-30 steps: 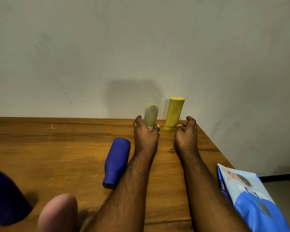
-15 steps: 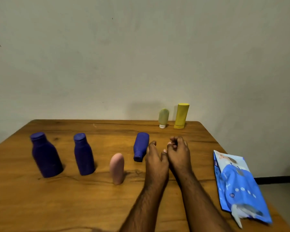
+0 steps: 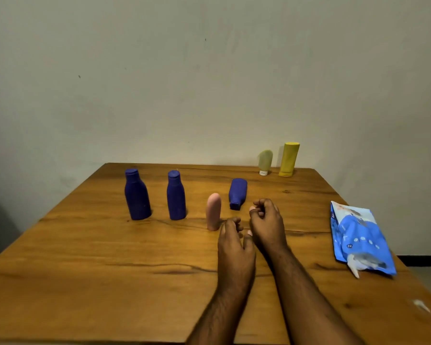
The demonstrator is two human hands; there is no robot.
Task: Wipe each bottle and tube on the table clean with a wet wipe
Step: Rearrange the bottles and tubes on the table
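Two dark blue bottles [image 3: 137, 194] [image 3: 176, 195] stand upright at the left of the wooden table [image 3: 85, 270]. A third blue bottle [image 3: 238, 192] lies on its side behind a standing pink tube [image 3: 213, 211]. A pale green tube [image 3: 265, 162] and a yellow tube [image 3: 288, 159] stand at the far edge. The blue wet wipe pack [image 3: 360, 240] lies at the right, a wipe poking from its near end. My left hand [image 3: 234, 245] hovers just right of the pink tube, fingers loosely curled, holding nothing. My right hand [image 3: 266, 221] is beside it, fingers curled, empty.
A plain wall rises right behind the table's far edge. The table's right edge runs just past the wipe pack, with floor beyond. A small white scrap [image 3: 422, 305] lies near the front right corner.
Both hands have drawn back from the green and yellow tubes toward me. The view has pulled back and shifted, bringing the two standing blue bottles and the whole table into sight.
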